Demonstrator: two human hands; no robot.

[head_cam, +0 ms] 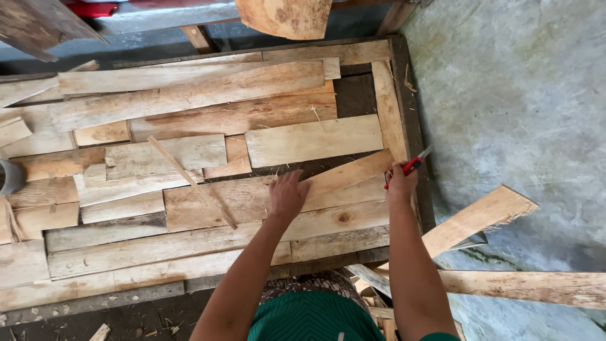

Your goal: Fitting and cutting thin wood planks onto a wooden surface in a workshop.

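Near the right edge of the wooden platform [404, 95], a slanted plank [350, 173] runs its long axis from lower left up to the right edge. Left hand [287, 196] lies flat and open on its lower end. Right hand [401, 183] is closed around a red-handled tool [413, 164] at the upper end, tip pointing up-right; tool type indistinct, handle mostly hidden.

Hands on a bed of wood offcuts
L hand [288, 196] flat on slanted plank [349, 172] — R hand [401, 183] grips red-handled tool [413, 163] at plank's end, by frame edge [411, 113].
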